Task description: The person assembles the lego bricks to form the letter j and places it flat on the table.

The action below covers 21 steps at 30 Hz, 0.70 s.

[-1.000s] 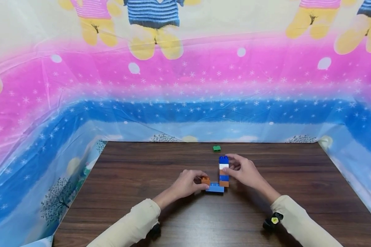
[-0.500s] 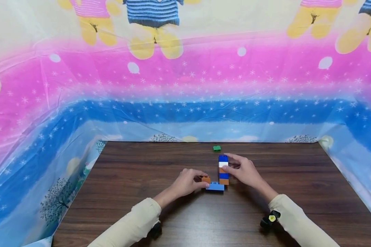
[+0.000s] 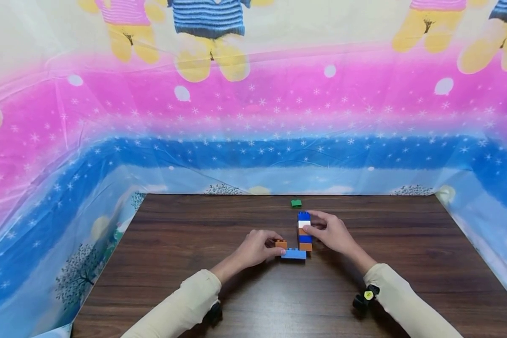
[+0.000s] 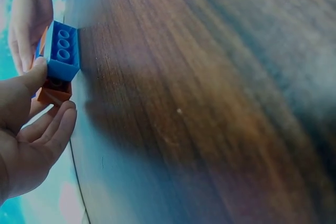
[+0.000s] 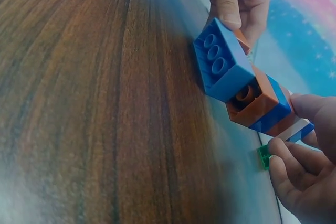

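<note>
A joined set of building bricks is held up over the table between both hands. A light blue brick (image 3: 293, 254) forms its base, its hollow underside showing in both wrist views. On its left end sits an orange brick (image 3: 281, 244); my left hand (image 3: 257, 249) pinches this end, thumb against the light blue brick (image 4: 63, 51). At the right end rises a brick stack (image 3: 304, 234) of orange, dark blue, orange, white and dark blue. My right hand (image 3: 330, 232) grips the stack's upper part from the right, thumb on its near side. In the right wrist view the stack's lowest orange brick (image 5: 254, 103) shows its hollow bottom.
A loose green brick (image 3: 296, 203) lies near the back edge of the dark wooden table (image 3: 173, 225). A printed cloth (image 3: 253, 155) hangs behind the table and along its sides. A black wrist device (image 3: 365, 298) is on the right sleeve.
The brick set has risen slightly and tipped back, so the light blue brick's studs show less from above. The stack and right hand have shifted a little left. Both hands keep their hold.
</note>
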Each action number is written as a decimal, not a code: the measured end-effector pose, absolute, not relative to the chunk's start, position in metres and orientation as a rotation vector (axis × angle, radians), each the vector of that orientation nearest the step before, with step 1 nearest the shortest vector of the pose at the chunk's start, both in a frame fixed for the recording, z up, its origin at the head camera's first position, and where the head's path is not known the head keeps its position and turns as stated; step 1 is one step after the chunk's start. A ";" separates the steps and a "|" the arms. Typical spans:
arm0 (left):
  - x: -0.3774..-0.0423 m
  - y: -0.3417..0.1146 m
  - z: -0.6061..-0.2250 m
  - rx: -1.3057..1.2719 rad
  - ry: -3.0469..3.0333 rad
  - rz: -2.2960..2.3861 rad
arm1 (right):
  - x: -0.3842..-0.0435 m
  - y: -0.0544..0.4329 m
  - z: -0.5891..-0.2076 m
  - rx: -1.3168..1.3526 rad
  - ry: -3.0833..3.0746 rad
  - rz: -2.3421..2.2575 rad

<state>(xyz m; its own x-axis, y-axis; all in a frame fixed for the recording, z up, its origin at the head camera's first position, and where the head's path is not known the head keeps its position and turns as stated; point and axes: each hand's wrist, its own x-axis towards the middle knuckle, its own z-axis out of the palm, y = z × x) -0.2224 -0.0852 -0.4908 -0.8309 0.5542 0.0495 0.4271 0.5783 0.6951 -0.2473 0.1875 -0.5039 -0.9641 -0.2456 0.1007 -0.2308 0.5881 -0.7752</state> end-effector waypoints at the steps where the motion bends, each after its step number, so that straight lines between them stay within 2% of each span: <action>1: -0.223 -0.085 -0.491 0.821 2.630 1.092 | -0.248 0.187 -0.505 -0.405 2.784 -1.354; 21: -0.231 -0.086 -0.491 0.797 2.600 1.082 | -0.257 0.183 -0.512 -0.273 2.741 -1.311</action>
